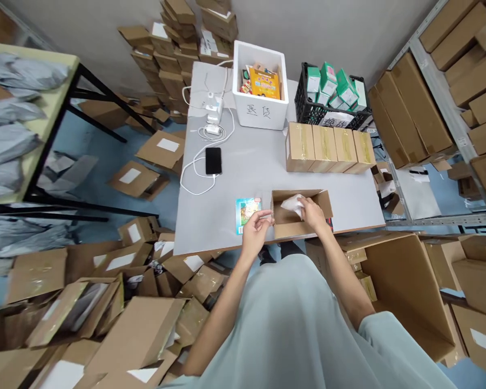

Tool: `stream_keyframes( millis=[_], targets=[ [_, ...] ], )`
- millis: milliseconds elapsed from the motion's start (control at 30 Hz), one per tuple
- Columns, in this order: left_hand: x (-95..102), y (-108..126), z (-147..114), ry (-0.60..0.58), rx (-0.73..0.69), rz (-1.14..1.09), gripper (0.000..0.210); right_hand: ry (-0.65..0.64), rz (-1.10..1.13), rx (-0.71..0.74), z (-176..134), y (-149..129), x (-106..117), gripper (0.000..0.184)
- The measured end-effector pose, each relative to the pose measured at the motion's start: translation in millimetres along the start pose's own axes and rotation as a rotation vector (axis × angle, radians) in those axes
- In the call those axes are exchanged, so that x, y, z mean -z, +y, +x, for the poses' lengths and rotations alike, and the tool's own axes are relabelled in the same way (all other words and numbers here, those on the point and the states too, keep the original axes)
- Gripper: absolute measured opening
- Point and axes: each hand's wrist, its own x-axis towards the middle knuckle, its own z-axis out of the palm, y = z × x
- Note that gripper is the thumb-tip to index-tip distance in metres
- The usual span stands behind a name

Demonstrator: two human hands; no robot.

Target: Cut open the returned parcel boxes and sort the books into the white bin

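An open cardboard box stands at the table's near edge, in front of me. My right hand reaches in over its right part, fingers closed on a crumpled white plastic bag. What the bag holds, if anything, is hidden. At the box's left wall is my left hand, its fingers apart and the tips close to or touching the cardboard edge. Just beyond that hand, a flat, light-blue picture package lies on the table, partly covered by the fingers.
A phone on a white cable lies at the left. Farther back stand a white foam box, a black crate of green boxes and a row of taped cartons. Cardboard boxes crowd the floor; shelving rises at right.
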Motion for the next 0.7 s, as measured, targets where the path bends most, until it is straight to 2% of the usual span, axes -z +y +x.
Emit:
stream_keyframes(
  millis=[133, 267, 367, 467, 600, 700],
  targets=[
    [8.2, -11.1, 15.8, 0.04, -0.01, 0.04, 0.042, -0.129, -0.014, 0.01, 21.8, 5.3, -15.2, 0.078],
    [30.6, -33.0, 40.8, 0.089, 0.034, 0.222, 0.044, -0.181, -0.005, 0.025, 23.3, 22.9, -13.2, 0.078],
    [51.5, -50.8, 64.0, 0.191, 0.124, 0.449, 0.043, -0.139, 0.045, 0.058, 14.1, 40.7, -7.0, 0.07],
    [65.4, -70.1, 86.2, 0.315, 0.259, 0.629, 0.055, -0.048, 0.157, 0.117, 0.5, 54.0, -1.5, 0.064],
    [64.7, -101.9, 106.3, 0.391, 0.443, 0.822, 0.068, -0.001, 0.274, 0.154, -18.4, 54.2, 6.8, 0.061],
    [59.0, -123.3, 113.6, 0.433, 0.502, 0.912, 0.076, 0.01, 0.32, 0.155, -31.3, 44.2, 12.9, 0.06]
  ],
)
